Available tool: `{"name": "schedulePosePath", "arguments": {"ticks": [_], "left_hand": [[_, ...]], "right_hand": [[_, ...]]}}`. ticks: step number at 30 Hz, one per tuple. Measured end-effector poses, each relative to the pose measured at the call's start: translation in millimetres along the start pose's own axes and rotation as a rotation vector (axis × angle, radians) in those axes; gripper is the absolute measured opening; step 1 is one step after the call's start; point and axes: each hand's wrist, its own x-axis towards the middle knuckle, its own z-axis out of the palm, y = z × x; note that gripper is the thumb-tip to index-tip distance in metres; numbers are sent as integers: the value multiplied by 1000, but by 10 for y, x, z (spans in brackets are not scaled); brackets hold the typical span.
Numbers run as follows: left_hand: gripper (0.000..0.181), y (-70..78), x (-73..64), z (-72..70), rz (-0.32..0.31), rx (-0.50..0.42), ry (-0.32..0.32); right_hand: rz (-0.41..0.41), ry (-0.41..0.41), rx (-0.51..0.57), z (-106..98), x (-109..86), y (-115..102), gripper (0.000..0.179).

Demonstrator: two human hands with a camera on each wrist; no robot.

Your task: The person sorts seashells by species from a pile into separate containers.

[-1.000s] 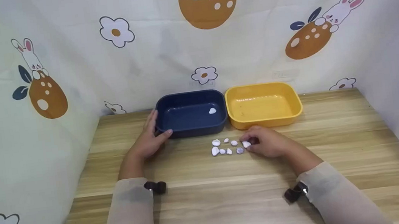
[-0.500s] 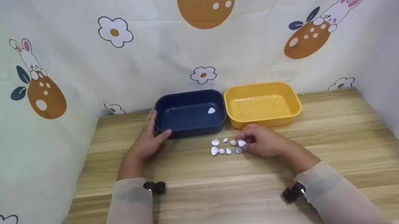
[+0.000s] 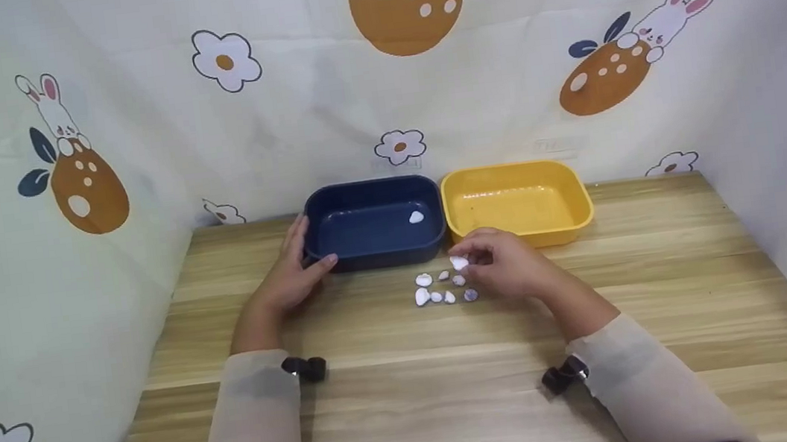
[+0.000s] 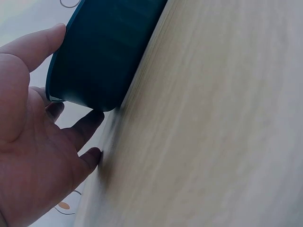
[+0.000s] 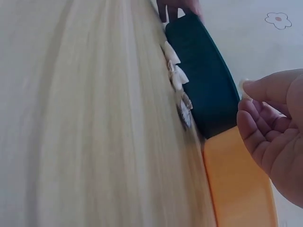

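My right hand (image 3: 512, 266) pinches a white seashell (image 3: 459, 262) between thumb and fingers, raised over the table near the gap between the two basins. In the right wrist view the shell shows only a small pale edge past the thumb. Several small seashells (image 3: 423, 297) lie in a loose group on the table below. At the left end of the dark blue basin (image 3: 383, 260), my left hand (image 3: 287, 275) rests with fairly straight fingers along its side and the thumb at its front corner. One white shell (image 3: 416, 217) lies inside that basin, towards its right.
A yellow basin (image 3: 553, 237) stands against the blue one on its right, with no shells visible in it. Both are at the back of the wooden table (image 3: 415, 398). Patterned cloth (image 3: 305, 112) hangs behind and at both sides.
My right hand has lifted the white shell off the table and carried it left and away from me, towards the blue basin. The left hand has stayed in place.
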Motion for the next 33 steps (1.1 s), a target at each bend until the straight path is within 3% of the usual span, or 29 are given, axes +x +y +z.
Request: {"name": "schedulePosePath", "arguments": {"ticks": [4,17,26,33], "left_hand": [[99,-8,-2,-10,-14,5,-5],[97,-7,-4,-4,-34,12,-5],[100,-32,-6,-19,-5,28,7],[98,-33,11,-7,-25,33,2]], "right_hand": [[-11,4,13,19,74,-80,31],[75,67,133,137,360,-346,31],[21,121,196,357,581,-494,30],[77,173,234,410,645,-544,29]]}}
